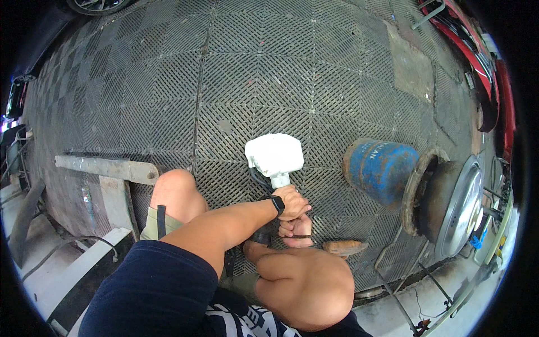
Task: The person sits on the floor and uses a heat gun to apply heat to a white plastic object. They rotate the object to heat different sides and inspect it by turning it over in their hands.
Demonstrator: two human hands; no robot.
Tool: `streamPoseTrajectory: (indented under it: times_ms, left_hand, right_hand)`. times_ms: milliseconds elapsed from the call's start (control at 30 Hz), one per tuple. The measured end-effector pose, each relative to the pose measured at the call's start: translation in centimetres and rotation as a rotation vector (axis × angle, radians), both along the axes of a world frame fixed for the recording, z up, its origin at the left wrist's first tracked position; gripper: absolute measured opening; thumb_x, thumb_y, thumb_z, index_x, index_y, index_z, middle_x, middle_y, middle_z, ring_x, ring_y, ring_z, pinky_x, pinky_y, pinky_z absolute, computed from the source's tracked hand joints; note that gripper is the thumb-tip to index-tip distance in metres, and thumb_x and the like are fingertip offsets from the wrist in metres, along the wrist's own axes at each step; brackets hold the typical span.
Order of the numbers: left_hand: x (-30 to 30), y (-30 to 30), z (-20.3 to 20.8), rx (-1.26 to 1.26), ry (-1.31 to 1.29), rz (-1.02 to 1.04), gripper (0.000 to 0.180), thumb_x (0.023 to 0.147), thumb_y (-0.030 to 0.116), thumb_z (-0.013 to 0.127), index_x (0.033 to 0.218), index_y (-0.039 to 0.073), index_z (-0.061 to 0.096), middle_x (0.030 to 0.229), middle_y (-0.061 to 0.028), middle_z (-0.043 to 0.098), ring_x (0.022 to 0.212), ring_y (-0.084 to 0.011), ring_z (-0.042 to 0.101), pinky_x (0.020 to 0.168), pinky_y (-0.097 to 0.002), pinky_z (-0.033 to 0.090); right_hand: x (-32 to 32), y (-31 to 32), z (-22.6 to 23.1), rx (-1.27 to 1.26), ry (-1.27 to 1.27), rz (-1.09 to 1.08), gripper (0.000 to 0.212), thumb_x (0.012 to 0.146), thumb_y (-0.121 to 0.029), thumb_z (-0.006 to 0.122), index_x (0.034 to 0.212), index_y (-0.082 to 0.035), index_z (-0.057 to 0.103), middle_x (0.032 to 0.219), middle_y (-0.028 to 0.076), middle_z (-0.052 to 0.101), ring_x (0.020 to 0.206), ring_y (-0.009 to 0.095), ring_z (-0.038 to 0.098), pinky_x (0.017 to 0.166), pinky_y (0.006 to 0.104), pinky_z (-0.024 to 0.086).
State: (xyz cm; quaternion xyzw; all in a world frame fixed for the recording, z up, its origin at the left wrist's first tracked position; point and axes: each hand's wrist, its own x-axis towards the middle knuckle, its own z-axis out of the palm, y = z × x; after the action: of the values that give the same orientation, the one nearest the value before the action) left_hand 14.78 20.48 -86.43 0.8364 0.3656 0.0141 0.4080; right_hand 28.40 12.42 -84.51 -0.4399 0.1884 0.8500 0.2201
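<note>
A white, rounded housing [274, 154] with a narrow pale neck stands out in front of me, just above the floor matting; its exact kind is unclear. A dark cable [259, 178] shows beside the neck. My left hand [291, 202], with a black watch at the wrist, is closed around the lower end of the neck. Directly below it is my right hand [296, 229], wearing a dark bracelet, its fingers curled near the left hand. What the right fingers grip is hidden. My bent right knee covers the right forearm.
Right of my hands, a rusty blue gas cylinder [379, 171] stands near a dark pot with a shiny lid [463, 208]. A brown, tapered object [343, 247] lies by my right knee. A long worn bar [106, 167] is at left. A car wheel [98, 4] appears far left.
</note>
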Motion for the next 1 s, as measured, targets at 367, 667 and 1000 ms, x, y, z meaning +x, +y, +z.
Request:
streamPoseTrajectory:
  times_ms: [367,667,1000]
  left_hand:
    - [0.1,1.0,0.6,-0.034,0.037,-0.102,0.043,0.105,0.040,0.044,0.085,0.011,0.068,0.081,-0.0114,0.074,0.081,-0.0314,0.072,0.084,-0.0427,0.050]
    - [0.1,0.0,0.3,-0.014,0.122,-0.146,0.053,0.108,0.042,0.035,0.094,0.009,0.074,0.088,-0.0135,0.076,0.086,-0.0325,0.072,0.087,-0.0461,0.049]
    - [-1.2,-0.1,0.6,-0.043,0.075,-0.093,0.055,0.106,0.051,0.037,0.111,0.006,0.067,0.101,-0.0203,0.073,0.091,-0.0394,0.072,0.088,-0.0520,0.052]
  right_hand:
    - [-0.9,-0.2,0.6,-0.003,-0.238,0.032,0.052,0.099,-0.055,0.035,0.089,-0.008,0.054,0.055,0.000,0.039,0.042,0.016,0.035,0.046,0.0316,0.031]
    - [-1.3,-0.6,-0.1,0.140,-0.343,0.165,0.055,0.105,-0.057,0.027,0.097,-0.009,0.052,0.059,0.001,0.040,0.042,0.014,0.033,0.039,0.0283,0.026]
    - [4.2,0.2,-2.6,0.519,-0.373,0.615,0.013,0.097,-0.010,0.049,0.085,-0.008,0.054,0.063,0.002,0.048,0.050,0.012,0.040,0.045,0.0293,0.030]
